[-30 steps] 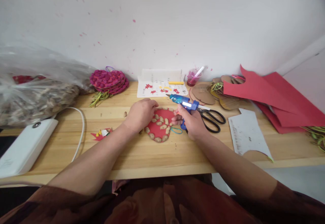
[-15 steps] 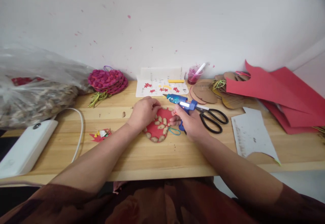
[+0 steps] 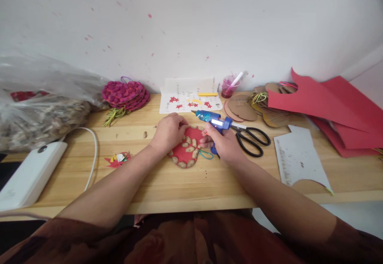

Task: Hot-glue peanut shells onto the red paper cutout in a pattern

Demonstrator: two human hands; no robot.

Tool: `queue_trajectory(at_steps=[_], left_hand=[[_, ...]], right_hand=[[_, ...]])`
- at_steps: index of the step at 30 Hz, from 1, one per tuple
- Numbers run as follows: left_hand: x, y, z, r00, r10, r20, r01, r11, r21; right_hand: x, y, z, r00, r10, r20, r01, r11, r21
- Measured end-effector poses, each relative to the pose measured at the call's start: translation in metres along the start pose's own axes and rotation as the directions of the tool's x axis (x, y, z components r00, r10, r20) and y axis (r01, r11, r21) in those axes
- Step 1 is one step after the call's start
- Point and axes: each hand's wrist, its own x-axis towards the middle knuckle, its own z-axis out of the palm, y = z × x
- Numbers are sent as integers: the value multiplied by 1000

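Observation:
My right hand [image 3: 226,144] is wrapped around a blue hot glue gun [image 3: 217,122], whose nozzle points to the left above the table. In front of me lies a red disc [image 3: 179,152] with tan pieces that look like peanut shells [image 3: 190,149] set along its rim and across its middle. A teal cord loop [image 3: 206,155] sticks out at its right side. My left hand [image 3: 171,131] rests over the disc's upper left edge, fingers closed together; whatever is under the fingertips is hidden.
Black-handled scissors [image 3: 253,141] lie right of the glue gun. Behind are a paper sheet [image 3: 166,106] with red cutouts, a cup [image 3: 229,88] and cardboard pieces [image 3: 243,108]. Red sheets [image 3: 329,108] fill the right; a bag of shells [image 3: 44,112] and white power bank [image 3: 32,176] the left.
Both hands, the glue gun and the disc stay almost where they were. The view has shifted very slightly.

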Motion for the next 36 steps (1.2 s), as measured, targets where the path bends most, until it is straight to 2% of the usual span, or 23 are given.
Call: queue_trajectory(at_steps=[6, 11, 14, 18, 20, 24, 26, 36], left_hand=[[1, -1, -2, 1000, 6, 27, -6, 1000, -4], [4, -10, -3, 996, -80, 31, 85, 980, -181], [4, -14, -7, 981, -145, 127, 174, 950, -259], [3, -14, -14, 912, -254, 323, 371, 848, -380], [3, -14, -17, 894, -268, 359, 399, 840, -367], [6, -20, -19, 951, -154, 268, 227, 937, -267], [7, -23, -18, 965, -87, 248, 144, 963, -226], [13, -23, -17, 963, -47, 266, 61, 997, -45]], right_hand=[[-1, -1, 2, 1000, -21, -18, 21, 1000, -6], [-1, 0, 1, 999, -41, -14, 40, 999, -12], [0, 2, -1, 998, -68, -16, 68, 998, -11], [1, 2, -1, 995, -98, -24, 98, 995, -24], [2, 3, -1, 994, -110, -23, 109, 993, -36], [3, 5, -2, 991, -131, -19, 130, 990, -57], [2, 6, -2, 990, -141, -10, 140, 988, -66], [3, 8, -4, 987, -161, 12, 162, 982, -101]])
